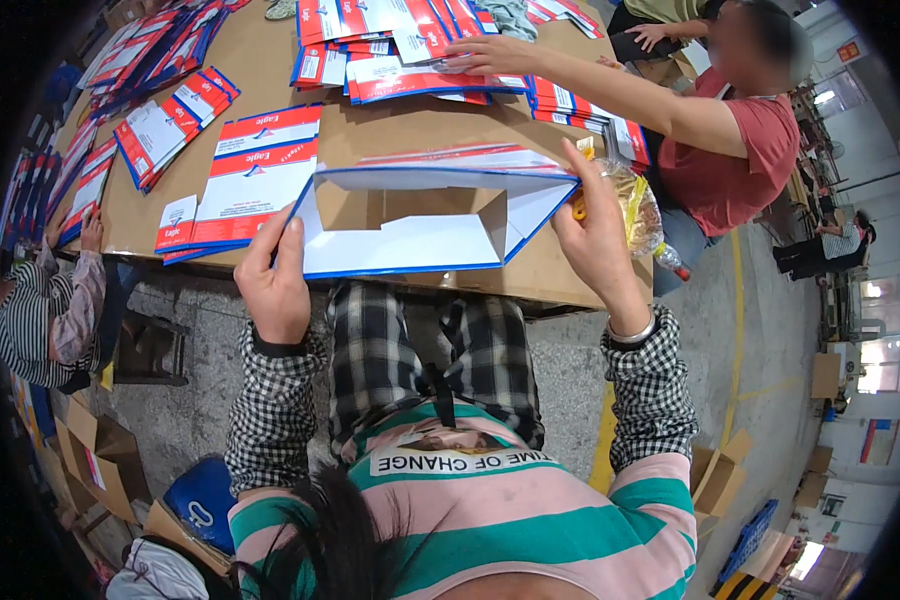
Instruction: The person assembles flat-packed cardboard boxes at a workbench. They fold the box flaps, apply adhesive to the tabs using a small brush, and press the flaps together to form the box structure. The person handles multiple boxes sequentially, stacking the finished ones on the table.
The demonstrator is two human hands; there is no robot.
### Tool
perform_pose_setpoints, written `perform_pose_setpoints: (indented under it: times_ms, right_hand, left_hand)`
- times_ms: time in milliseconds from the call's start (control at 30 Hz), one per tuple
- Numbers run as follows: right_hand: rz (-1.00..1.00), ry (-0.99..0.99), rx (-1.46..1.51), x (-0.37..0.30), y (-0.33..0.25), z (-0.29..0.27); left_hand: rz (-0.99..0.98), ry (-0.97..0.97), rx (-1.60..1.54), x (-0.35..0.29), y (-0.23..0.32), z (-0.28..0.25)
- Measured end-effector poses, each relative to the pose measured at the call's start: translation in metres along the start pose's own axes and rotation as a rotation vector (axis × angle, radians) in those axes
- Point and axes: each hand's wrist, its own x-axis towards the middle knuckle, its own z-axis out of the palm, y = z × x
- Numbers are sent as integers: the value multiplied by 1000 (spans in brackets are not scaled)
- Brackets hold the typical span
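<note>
Between my hands, at the table's near edge, a folding carton (400,250) is spread into an open-ended sleeve. Its inside is white, its edges blue, and some red print shows along its far side. Through the opening I see brown cardboard. My left hand (275,285) pinches the carton's left end between thumb and fingers. At the right corner my right hand (598,235) grips it, with the thumb up and the fingers partly hidden underneath. Just left of it lie flat red, white and blue cartons (255,185) in a small overlapping pile.
Piles of flat cartons (370,40) cover the far side of the cardboard-topped table (370,125). A co-worker in a red shirt (725,150) reaches in from the right. Another in stripes (45,320) works at the left. A clear plastic bottle (667,258) sits at the right edge.
</note>
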Motion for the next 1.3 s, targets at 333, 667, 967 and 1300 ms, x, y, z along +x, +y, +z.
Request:
perform_pose_setpoints:
  times_ms: [333, 667, 967, 1300]
  right_hand:
    - [-71, 51, 13, 9, -9, -4]
    - [-66, 28, -60, -1, -4, -3]
    - [7, 61, -76, -22, 3, 4]
    - [32, 46, -67, -68, 0, -2]
  left_hand:
    - [-128, -85, -59, 4, -12, 1]
    - [66, -248, 66, -9, -64, -12]
    - [-716, -463, -564, -103, -36, -1]
    - [-1014, -331, -1170, -73, -12, 90]
